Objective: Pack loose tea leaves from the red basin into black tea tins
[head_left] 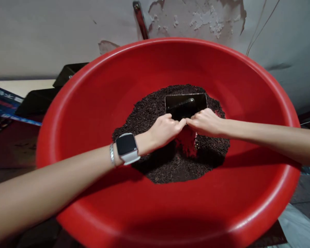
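Observation:
A large red plastic basin (pixel 98 103) holds a heap of dark, dry, shredded leaves (pixel 150 106) that look like loose black tea. Over the middle of the heap is a shiny rectangular plate (pixel 181 103), its face dark and reflective with thin bright edges. My left hand (pixel 165 129) is closed on the plate's near left side. On its near right side, my right hand (pixel 205 122) is closed too, and the two hands meet at the thumbs. Below them, a patch of red basin floor shows through the leaves. The plate's lower part is hidden by my hands.
A wall (pixel 54 34) with peeling paint stands behind the basin, and a dark red bar (pixel 141 20) leans there. Dark boxes (pixel 41 100) and a blue printed packet (pixel 5 103) lie at left. My left wrist wears a watch (pixel 126 144).

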A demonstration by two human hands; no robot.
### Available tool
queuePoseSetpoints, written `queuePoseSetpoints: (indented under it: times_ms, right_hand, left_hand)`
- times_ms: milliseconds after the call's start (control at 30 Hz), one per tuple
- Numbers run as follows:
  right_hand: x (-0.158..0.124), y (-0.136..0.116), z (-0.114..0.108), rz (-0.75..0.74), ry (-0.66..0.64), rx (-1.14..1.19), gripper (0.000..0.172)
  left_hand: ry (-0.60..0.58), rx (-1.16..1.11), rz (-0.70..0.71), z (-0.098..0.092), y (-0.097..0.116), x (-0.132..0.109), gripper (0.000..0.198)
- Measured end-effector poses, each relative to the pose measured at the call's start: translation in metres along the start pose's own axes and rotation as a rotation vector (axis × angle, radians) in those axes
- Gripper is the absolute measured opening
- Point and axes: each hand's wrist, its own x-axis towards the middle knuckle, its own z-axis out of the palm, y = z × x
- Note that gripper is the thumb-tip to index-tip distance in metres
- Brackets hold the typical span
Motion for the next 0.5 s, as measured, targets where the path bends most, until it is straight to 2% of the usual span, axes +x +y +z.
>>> queuePoseSetpoints:
  times_ms: [100,200,333,500]
  right_hand:
    - [0.009,0.009,0.007,-0.004,0.024,-0.058,0.032]
    - [0.010,0.011,0.004,0.017,0.028,-0.059,0.030]
    - [0.008,0.008,0.000,0.023,0.034,-0.036,0.027]
    - [0.009,0.007,0.001,0.008,-0.029,-0.023,0.024]
  left_hand:
    - [0.084,0.087,0.032,0.014,-0.008,0.007,0.026]
    - [0.131,0.077,0.053,0.015,-0.013,0.008,0.024]
    - [0.119,0.054,0.059,0.012,-0.014,0.007,0.021]
    - [0.076,-0.013,0.108,0.009,-0.011,0.009,0.016]
